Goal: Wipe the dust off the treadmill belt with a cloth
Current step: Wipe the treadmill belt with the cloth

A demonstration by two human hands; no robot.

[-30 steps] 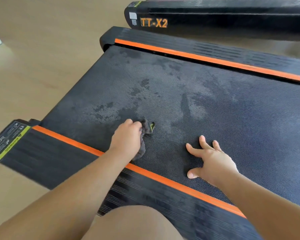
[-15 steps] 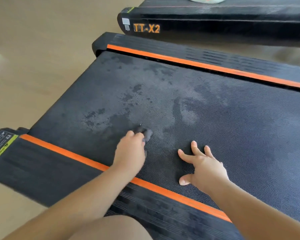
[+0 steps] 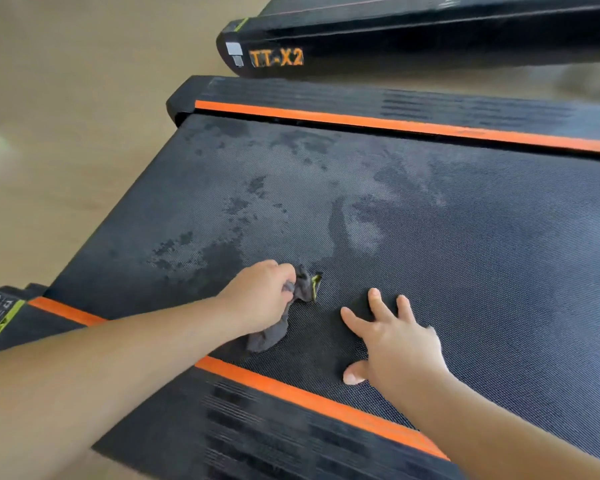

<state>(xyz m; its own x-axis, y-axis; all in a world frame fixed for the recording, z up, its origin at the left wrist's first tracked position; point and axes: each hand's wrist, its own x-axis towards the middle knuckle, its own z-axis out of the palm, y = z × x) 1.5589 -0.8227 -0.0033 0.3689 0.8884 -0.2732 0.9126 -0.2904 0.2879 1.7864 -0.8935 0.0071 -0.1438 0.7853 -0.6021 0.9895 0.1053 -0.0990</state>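
Grey dust lies in pale patches (image 3: 362,232) on the black treadmill belt (image 3: 482,271). In the head view, the only view there is, the cloth (image 3: 272,334) is a small dark grey rag with a bit of yellow-green edge. It sits on the belt near the close orange stripe (image 3: 291,388), low and left of the middle. To do this step well, I think the rag should be pressed flat, not bunched up, so more of it touches the belt. Long, slow strokes from the near side out to the far orange stripe (image 3: 395,125) would push the dust one way and not smear it about. The pale patches sit further out than the rag, so the wiping needs to reach there, and the dark blotches (image 3: 238,206) toward the belt's left end too. The left hand (image 3: 258,297) has its fingers curled tight round the rag and holds it down on the belt. The right hand (image 3: 397,341) holds nothing. Its fingers are spread wide and straight, flat on the belt just beside the rag, and it looks to me like it props the person up. Another black machine (image 3: 430,46) marked TT-X2 lies behind, on the pale wood floor (image 3: 66,150)
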